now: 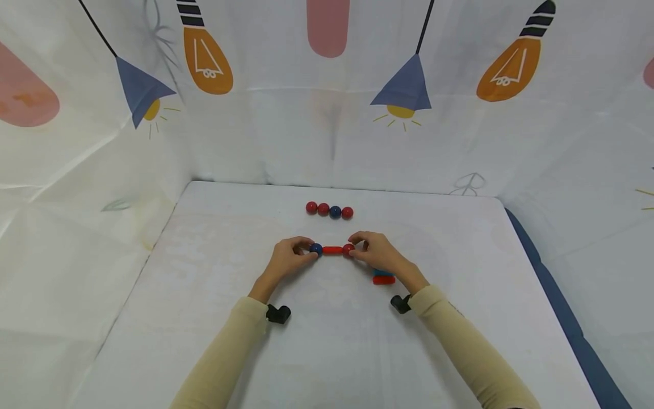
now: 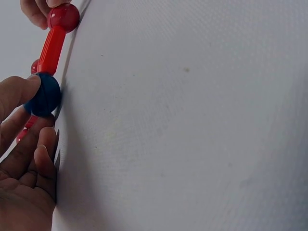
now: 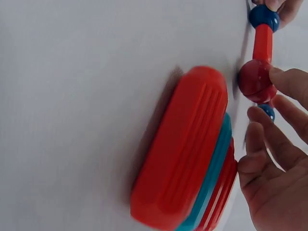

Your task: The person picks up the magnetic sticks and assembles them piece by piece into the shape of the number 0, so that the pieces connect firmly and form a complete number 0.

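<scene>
Between the two hands lies a short assembly in a line: a blue ball (image 1: pixel 316 249), a red ribbed rod (image 1: pixel 332 250) and a red ball (image 1: pixel 348 250). My left hand (image 1: pixel 288 258) pinches the blue ball between thumb and fingers. The red ball at the other end is pinched by my right hand (image 1: pixel 379 253). In the left wrist view the rod (image 2: pixel 51 50) meets both balls end to end. Under the right forearm, a red rod (image 1: pixel 384 280) lies beside a blue one (image 1: pixel 383 272); the right wrist view shows another red rod (image 3: pixel 219 187) behind them.
Beyond the hands, several balls stand in a row: three red, including one at the left end (image 1: pixel 311 208), and one blue (image 1: pixel 335 212). The white table (image 1: pixel 214 227) meets a printed cloth (image 1: pixel 286 136) at its back edge. Black wrist cameras (image 1: pixel 278 314) sit at the sleeves.
</scene>
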`<state>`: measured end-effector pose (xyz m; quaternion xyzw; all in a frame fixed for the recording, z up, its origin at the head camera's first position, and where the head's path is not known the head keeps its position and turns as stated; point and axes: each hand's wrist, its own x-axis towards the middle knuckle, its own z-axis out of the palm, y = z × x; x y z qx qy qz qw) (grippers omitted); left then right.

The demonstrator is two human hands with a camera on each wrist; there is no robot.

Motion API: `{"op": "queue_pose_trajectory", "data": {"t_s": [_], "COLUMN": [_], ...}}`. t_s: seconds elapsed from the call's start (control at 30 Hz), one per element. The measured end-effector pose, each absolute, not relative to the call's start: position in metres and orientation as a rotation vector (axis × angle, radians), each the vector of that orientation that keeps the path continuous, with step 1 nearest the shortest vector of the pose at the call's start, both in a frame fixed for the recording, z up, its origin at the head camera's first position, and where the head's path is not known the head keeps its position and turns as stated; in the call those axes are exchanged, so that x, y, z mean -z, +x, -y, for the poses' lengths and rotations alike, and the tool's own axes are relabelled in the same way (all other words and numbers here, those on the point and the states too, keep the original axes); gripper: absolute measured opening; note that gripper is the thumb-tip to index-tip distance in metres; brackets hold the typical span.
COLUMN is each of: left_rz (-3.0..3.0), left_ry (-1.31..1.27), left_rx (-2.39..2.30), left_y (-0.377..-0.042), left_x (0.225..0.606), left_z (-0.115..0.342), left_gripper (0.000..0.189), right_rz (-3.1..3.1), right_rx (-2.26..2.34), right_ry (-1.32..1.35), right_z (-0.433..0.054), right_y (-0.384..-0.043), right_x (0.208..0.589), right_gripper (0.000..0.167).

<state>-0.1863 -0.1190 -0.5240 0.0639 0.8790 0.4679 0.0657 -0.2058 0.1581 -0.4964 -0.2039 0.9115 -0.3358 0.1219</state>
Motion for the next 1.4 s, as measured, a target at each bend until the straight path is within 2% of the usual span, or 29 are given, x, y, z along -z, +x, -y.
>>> {"op": "queue_pose_trajectory", "data": {"t_s": [0.2,0.57,0.93,1.23,1.4], "left_rz": [-2.653,-2.656,-2.625,-2.622,-2.627], "left_ry": [0.183,0.172,0.182,0.172,0.181], "left_rx": [-1.407,-1.405,-1.403,-1.416,-1.422], "left_y": [-0.187,-0.189,-0.188,-0.185,-0.185], "left_x": [0.524,0.524,0.524,0.523,0.524], "left_z": [0.118,0.119,0.12,0.121,0.12], "left_gripper": [0.033,0.034,0.03,0.03,0.031], "right_rz": [-2.675,-2.72,-2.756,-2.888,-2.88], "right_rx": [1.039,1.079,1.015,0.968,0.913], "right_ry": [-0.61,-0.555,-0.499,-0.48,-0.37], "right_z": [-0.149,-0.139,-0.138,-0.173,-0.199], "right_y": [-0.204,-0.202,-0.196,-0.189,-0.187], "right_x": [0.501,0.503,0.501,0.493,0.491], "right_gripper": [0.034,0.025,0.027,0.029,0.028]}}
